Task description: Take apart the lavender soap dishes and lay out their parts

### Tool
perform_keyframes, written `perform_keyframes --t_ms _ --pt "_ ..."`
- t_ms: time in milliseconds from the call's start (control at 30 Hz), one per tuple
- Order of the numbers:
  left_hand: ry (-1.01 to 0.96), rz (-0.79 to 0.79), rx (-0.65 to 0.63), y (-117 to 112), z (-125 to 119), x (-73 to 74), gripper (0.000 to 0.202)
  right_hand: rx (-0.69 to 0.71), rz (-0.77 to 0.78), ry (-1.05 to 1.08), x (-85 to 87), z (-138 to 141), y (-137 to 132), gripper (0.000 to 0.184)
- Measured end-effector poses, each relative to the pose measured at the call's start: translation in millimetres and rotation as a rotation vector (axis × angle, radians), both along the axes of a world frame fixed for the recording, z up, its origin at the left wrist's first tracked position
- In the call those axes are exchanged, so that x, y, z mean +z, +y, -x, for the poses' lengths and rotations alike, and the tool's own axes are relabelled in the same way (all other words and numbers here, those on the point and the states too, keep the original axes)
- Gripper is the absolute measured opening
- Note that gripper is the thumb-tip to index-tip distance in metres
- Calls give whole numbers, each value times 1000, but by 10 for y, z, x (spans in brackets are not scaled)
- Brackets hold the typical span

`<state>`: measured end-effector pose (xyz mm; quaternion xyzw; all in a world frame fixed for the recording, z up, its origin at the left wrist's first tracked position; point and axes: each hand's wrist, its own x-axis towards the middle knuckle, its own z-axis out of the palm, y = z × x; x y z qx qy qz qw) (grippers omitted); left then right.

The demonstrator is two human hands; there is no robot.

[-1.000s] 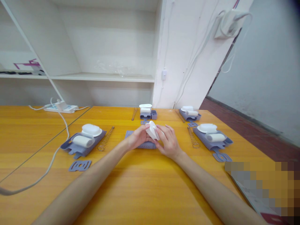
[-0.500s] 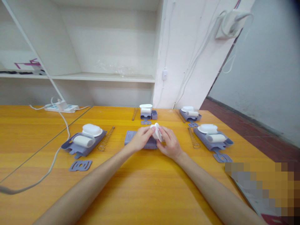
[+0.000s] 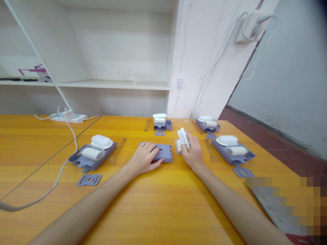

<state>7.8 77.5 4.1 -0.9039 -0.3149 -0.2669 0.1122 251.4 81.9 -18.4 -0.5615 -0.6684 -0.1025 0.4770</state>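
On the yellow table, the left hand lies flat, open, on the purple tray, while the right hand grips the white brush, not yet set in the tray.

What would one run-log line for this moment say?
left hand: flat on purple tray | right hand: holds white brush upright | surface: wooden table

The hands have parted: left hand now on the purple tray, right hand took the white brush aside
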Motion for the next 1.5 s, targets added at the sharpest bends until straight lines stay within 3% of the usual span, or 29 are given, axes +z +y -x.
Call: perform_keyframes --t_ms 267,500,600,767,1033,1500 --pt "34 -12 79 36 -21 -40 38 -197 188 407 12 -98 74 53" --pt "-3 3 98 65 -13 -60 36 -273 302 492 39 -142 127 55" --pt "6 14 101 60 -17 -50 36 -294 307 467 13 -143 144 63" --pt "13 26 101 51 -16 -35 37 -309 437 343 -6 -135 139 50" --pt "0 31 94 51 -16 -39 35 -364 600 84 107 -78 72 45" --pt "-16 40 99 42 -27 -36 34 -404 553 -13 78 -139 105 40"
